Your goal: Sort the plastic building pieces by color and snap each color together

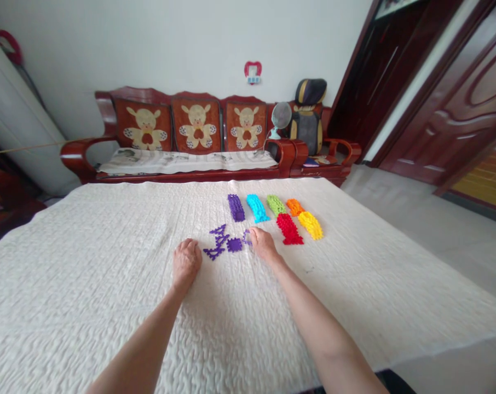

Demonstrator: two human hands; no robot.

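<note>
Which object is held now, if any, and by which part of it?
The right hand seems to pinch a purple piece by its right edge; no object shows in the left hand.

Evenly lit room interior: a pale wall [182, 46] backs a carved, reddish-brown wooden sofa [182, 176] with three bear-patterned cushions [196, 126] and a matching armchair [351, 149] bearing a black-and-tan seat pad [306, 128], a small fan [281, 115] near their junction, while a dark-red panelled door [453, 115] at right borders the glossy grey floor [379, 189].

Smooth, plastic-looking purple square [234, 244], matt rippled quilted cloth [108, 257], glossy reddish wooden sofa frame [80, 157], plush-looking fabric cushions [196, 127], glossy wood-look door [453, 109]
</note>
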